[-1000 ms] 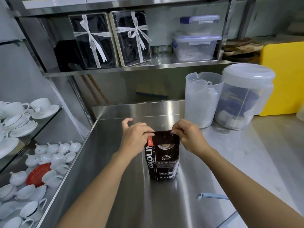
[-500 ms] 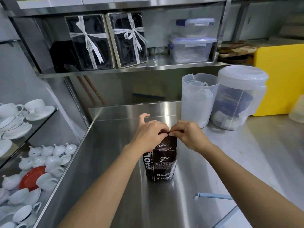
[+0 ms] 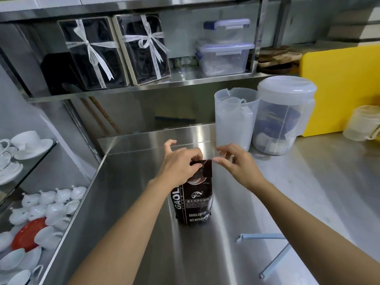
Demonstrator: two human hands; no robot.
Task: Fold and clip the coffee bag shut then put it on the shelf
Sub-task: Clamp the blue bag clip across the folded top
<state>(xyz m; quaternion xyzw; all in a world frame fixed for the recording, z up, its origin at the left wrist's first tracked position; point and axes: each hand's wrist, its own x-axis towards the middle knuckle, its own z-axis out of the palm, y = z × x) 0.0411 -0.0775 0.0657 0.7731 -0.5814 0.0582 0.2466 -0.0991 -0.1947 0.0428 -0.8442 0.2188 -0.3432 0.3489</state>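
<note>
A black coffee bag (image 3: 193, 199) stands upright at the centre of the frame on a stainless steel counter (image 3: 308, 192), its top folded over. The person's left hand (image 3: 181, 165) pinches the folded top edge between thumb and fingers, holding it down. The right hand (image 3: 236, 163) hovers just beside the bag's upper right corner, fingers loosely spread and gripping nothing; whether a fingertip touches the fold cannot be told. A pale blue bag clip (image 3: 267, 249) lies open on the counter at lower right of the frame, well apart from both hands. Behind the bag, toward the right, a clear plastic jug (image 3: 232, 120) and a lidded clear pitcher (image 3: 285, 116) stand side by side. On the steel shelf (image 3: 185, 82) across the upper frame sit two ribboned black gift boxes (image 3: 117, 52) and stacked clear storage boxes (image 3: 225, 48). White cups (image 3: 30, 140) fill the left edge of the frame.
</note>
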